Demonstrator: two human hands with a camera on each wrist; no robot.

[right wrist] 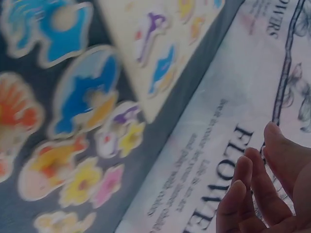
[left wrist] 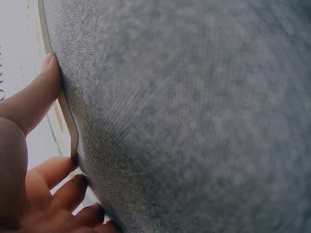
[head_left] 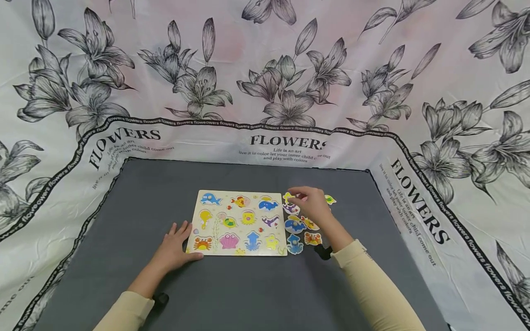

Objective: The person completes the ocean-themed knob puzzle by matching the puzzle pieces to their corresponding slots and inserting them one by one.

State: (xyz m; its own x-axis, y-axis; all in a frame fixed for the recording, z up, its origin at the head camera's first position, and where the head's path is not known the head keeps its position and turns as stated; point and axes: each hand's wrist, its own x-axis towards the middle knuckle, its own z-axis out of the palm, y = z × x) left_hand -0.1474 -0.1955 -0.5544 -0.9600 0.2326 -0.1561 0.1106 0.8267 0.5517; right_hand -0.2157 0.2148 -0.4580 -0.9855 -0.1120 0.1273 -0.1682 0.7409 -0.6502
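Note:
A light wooden board [head_left: 238,228] printed with sea animals lies flat on the grey mat. My left hand [head_left: 174,248] rests at its near left corner, thumb along the near edge and fingers spread at the left edge; the left wrist view shows the thumb [left wrist: 41,87] and fingertips touching the board's rim. Over the loose pieces at the board's right hovers my right hand [head_left: 312,204], fingers loosely bent, nothing seen between them. Below it lie a blue whale piece [head_left: 295,225], a squid piece [head_left: 295,245], a crab piece [head_left: 313,238] and a yellow star piece [right wrist: 131,140].
More loose pieces lie in the cluster: an orange fish piece [right wrist: 51,167], a pink piece [right wrist: 108,185] and a green one [head_left: 330,199]. Beyond the mat [head_left: 136,207], a cloth [head_left: 285,147] printed with flowers and lettering rises at the back and sides.

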